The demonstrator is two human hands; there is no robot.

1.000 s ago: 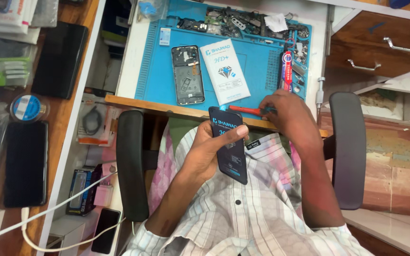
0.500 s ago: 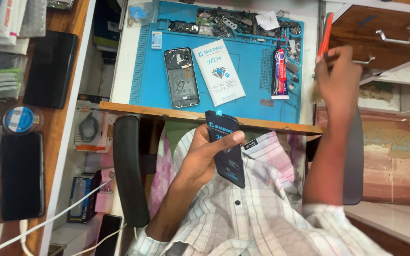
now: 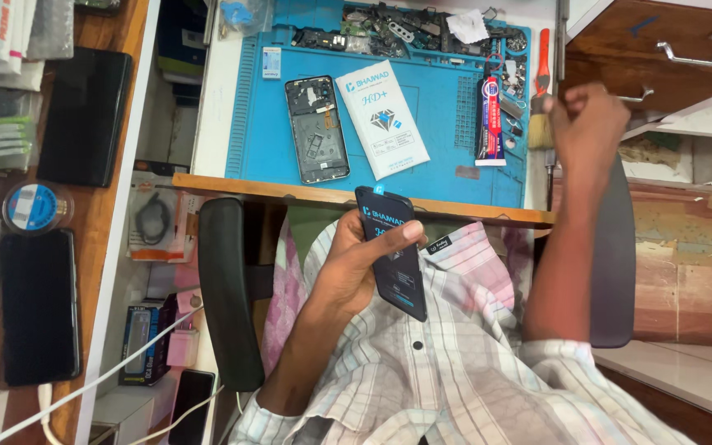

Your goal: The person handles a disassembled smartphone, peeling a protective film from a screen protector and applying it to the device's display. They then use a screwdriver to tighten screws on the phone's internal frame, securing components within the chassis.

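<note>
The left hand [image 3: 356, 268] is closed around a dark flat screen panel [image 3: 393, 251], thumb laid across its face and fingers wrapped behind, holding it tilted over the lap just near of the desk edge. The right hand [image 3: 587, 124] is raised at the right end of the desk with its fingers curled into a loose fist beside a brush [image 3: 541, 99]; whether it grips anything cannot be told. On the blue mat [image 3: 447, 165] farther off lie an opened phone [image 3: 316, 129], a white packet [image 3: 382, 118] just right of it, and a glue tube [image 3: 490, 122].
</note>
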